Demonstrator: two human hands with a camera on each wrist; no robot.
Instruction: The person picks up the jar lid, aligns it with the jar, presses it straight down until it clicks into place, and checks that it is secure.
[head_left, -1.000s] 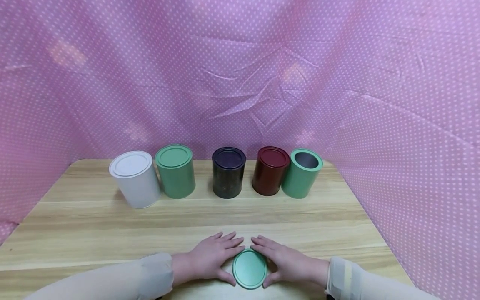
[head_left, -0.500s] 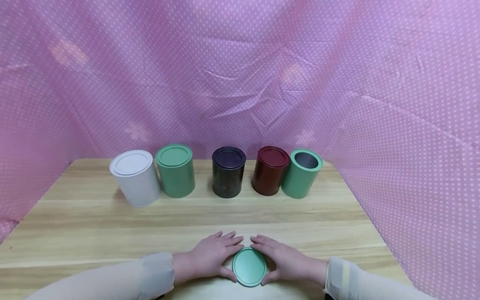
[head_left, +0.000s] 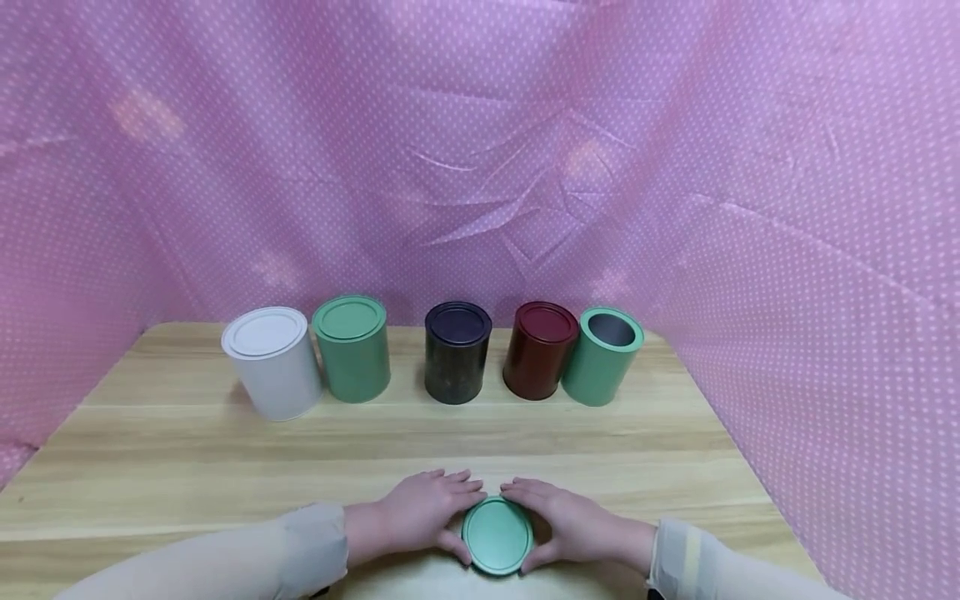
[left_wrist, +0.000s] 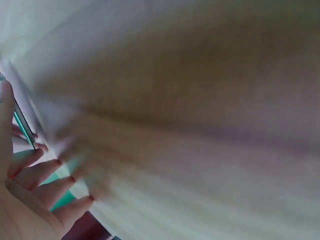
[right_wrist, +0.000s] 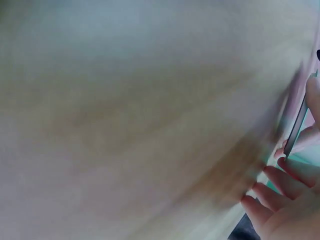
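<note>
In the head view a round green can lid (head_left: 498,536) is at the near middle of the wooden table, between both hands. My left hand (head_left: 422,512) holds its left edge, with the thumb at the near side and the forefinger at the far side. On the right edge my right hand (head_left: 568,522) grips in the same way. Each wrist view shows the lid's thin edge (left_wrist: 22,124) between thumb and fingers, close over the table. The other fingers are spread, tips near the tabletop. At the back right stands a green can (head_left: 600,362) with an uncovered top.
A row of lidded cans lines the table's back: a white can (head_left: 279,375), another green can (head_left: 354,360), a black can (head_left: 455,362) and a dark red can (head_left: 537,358) close beside the uncovered one. Pink dotted cloth (head_left: 480,167) surrounds the wooden table (head_left: 225,467).
The hands keep their places around the lid, which has shifted only very slightly. The head view has tilted a little, so the cans appear slightly lower.
</note>
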